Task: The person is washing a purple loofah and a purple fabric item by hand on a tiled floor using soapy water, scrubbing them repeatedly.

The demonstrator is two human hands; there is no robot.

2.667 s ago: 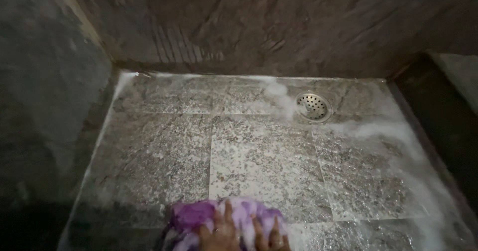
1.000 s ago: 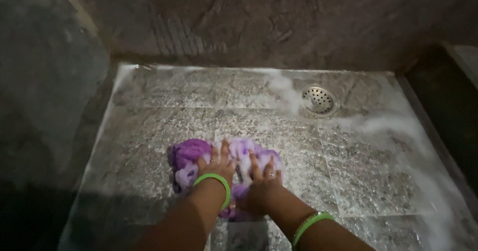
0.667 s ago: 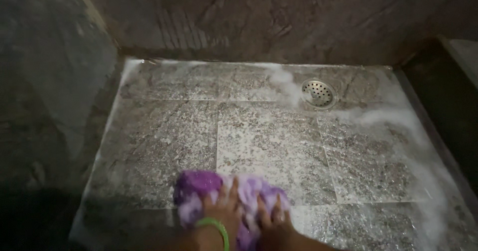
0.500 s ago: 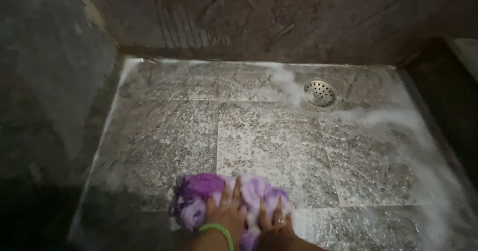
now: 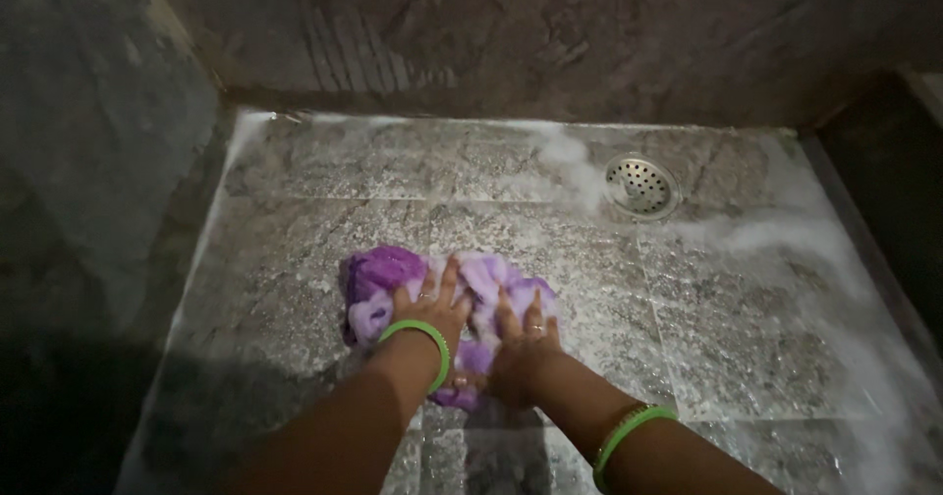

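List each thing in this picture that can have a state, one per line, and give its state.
Purple sponge: soapy, pressed flat on the floor under both hands.
Left hand: palm down on the sponge.
Right hand: palm down on the sponge.
Tiled floor: wet, streaked with white foam.
Drain: uncovered, foam beside it.

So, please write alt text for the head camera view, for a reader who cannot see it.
Both hands, left hand and right hand, press a purple cloth flat on a wet, soapy stone floor. A round metal drain sits beyond, near the dark wall.
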